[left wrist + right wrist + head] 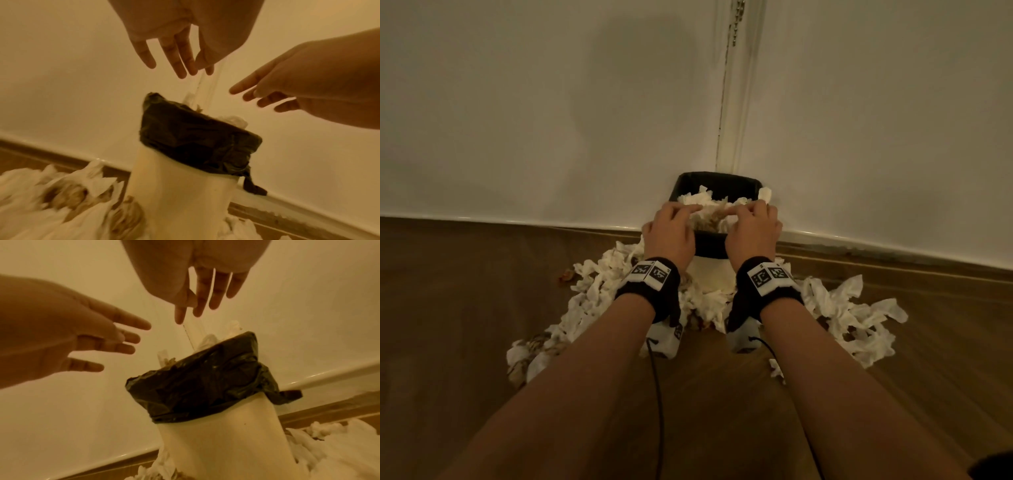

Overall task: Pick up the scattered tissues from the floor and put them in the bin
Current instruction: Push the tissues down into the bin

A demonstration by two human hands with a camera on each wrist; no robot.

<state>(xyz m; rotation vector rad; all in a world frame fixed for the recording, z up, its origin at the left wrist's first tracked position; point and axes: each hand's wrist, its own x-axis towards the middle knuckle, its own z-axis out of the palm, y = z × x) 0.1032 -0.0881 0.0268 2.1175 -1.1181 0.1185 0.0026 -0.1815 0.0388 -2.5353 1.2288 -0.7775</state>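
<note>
On the left of the head view, a heap of crumpled white tissues (592,301) is spread on the wooden floor (448,308), some of them stained brown. The heap reaches to the foot of the bin (710,274).

The left forearm is stretched forward from the lower edge of the picture, and a black wrist band with a white marker block (649,274) is worn on it. The left hand (671,233) is held above the near edge of the bin, palm down. In the left wrist view its fingers (180,63) are seen straight and slightly spread, pointing down toward the bin mouth, and nothing is held in them.

The bin stands in the middle, against the white wall (551,120). Its body is pale, and a black bag (710,245) is folded over its rim. It is filled with tissues up to the rim, and a few stick out over the far edge.

The right hand (753,229) is held beside the left one, apart from it, also palm down over the bin. In the right wrist view its fingers (205,295) are seen straight and spread, with nothing between them. The same band and marker block (768,275) are worn on the right wrist.

More tissues (852,318) are scattered on the floor at the right of the bin.
</note>
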